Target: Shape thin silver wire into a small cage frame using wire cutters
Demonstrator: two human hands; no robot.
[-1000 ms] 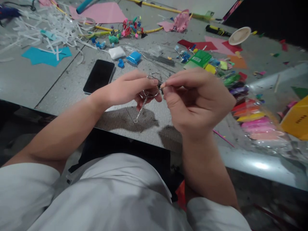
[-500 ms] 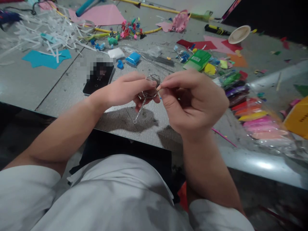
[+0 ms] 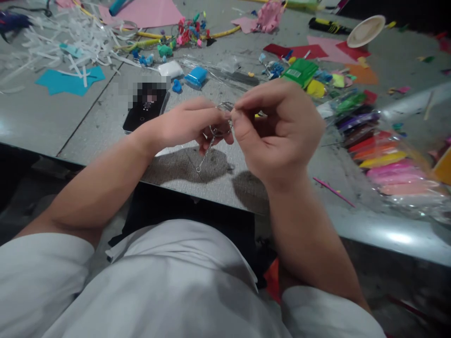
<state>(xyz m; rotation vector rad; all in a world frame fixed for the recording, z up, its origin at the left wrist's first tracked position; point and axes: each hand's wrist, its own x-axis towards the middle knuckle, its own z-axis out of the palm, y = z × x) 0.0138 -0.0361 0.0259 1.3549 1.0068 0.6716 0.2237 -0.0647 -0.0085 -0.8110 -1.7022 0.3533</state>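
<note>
Above the front edge of the table, my left hand (image 3: 190, 123) is closed on a ring of thin silvery wire (image 3: 222, 134). From the ring a twisted wire stem (image 3: 207, 152) slants down to a small loop at its end. My right hand (image 3: 280, 134) meets it from the right, thumb and forefinger pinched together at the ring's edge. What sits in that pinch is too small and hidden to make out. Both hands cast shadows on the table (image 3: 183, 176) below.
A black phone (image 3: 144, 112) lies left of my hands. Beyond are a blue clay packet (image 3: 196, 77), a white packet (image 3: 170, 70), shredded white paper (image 3: 77, 47) and a green packet (image 3: 300, 72). Coloured clay packs (image 3: 394, 162) and a pink stick (image 3: 334, 191) lie to the right.
The view has shifted slightly. My right hand has moved a little up and left at the ring, and the small tan bit at its fingertips no longer shows. My left hand keeps its hold.
</note>
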